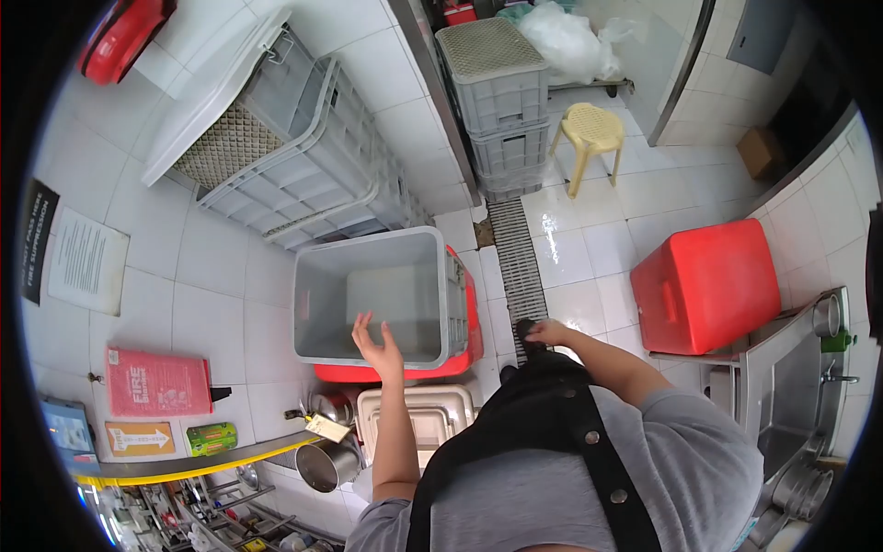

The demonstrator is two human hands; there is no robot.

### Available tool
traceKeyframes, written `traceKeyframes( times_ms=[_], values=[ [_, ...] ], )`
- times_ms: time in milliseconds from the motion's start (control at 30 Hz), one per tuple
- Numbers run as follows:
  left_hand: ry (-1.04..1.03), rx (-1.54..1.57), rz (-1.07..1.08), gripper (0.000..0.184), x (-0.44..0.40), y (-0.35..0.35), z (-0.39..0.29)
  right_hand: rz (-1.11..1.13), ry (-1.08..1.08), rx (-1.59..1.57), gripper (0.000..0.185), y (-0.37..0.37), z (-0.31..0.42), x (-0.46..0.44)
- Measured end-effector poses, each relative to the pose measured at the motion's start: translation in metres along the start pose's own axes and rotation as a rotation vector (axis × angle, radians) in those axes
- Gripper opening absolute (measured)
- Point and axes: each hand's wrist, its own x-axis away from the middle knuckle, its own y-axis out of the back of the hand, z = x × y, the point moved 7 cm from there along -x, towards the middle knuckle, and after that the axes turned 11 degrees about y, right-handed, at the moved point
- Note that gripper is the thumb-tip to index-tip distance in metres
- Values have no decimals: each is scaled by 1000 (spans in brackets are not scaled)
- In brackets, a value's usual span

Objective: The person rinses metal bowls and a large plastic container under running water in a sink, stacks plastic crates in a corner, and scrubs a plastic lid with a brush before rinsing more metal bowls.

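Note:
My left hand (375,348) is raised with its fingers spread, and nothing is in it. Below it in the view stands a grey plastic crate (317,262) without a lid, resting on a red container (471,322). Whether the hand touches the crate cannot be made out. My right hand (547,333) is at my right front, fingers curled inward. A dark shape (526,331) lies against its fingertips; it may be my shoe on the floor behind. Anything inside those fingers is hidden.
Stacked grey crates (313,175) line the left wall, and more crates (497,92) stand ahead. A yellow stool (590,133) is beyond the floor drain (520,267). On the right are a red box (708,285) and a steel sink (782,396). Metal pots (326,465) sit lower left.

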Motion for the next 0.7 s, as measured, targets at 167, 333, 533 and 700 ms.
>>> traceKeyframes(
  times_ms=[167,333,533,700],
  values=[
    [27,161,80,31,11,-53,-3,-206,-616,181,49,13,-213,194],
    [-58,199,266,32,17,-111,-84,-447,-1122,-344,24,-80,-410,374],
    [-177,235,155,34,-57,-163,-137,-632,-1043,-808,17,-48,-322,355],
    [-205,224,-25,34,-121,-177,-199,-664,-695,-742,16,66,-301,272]
  ],
)
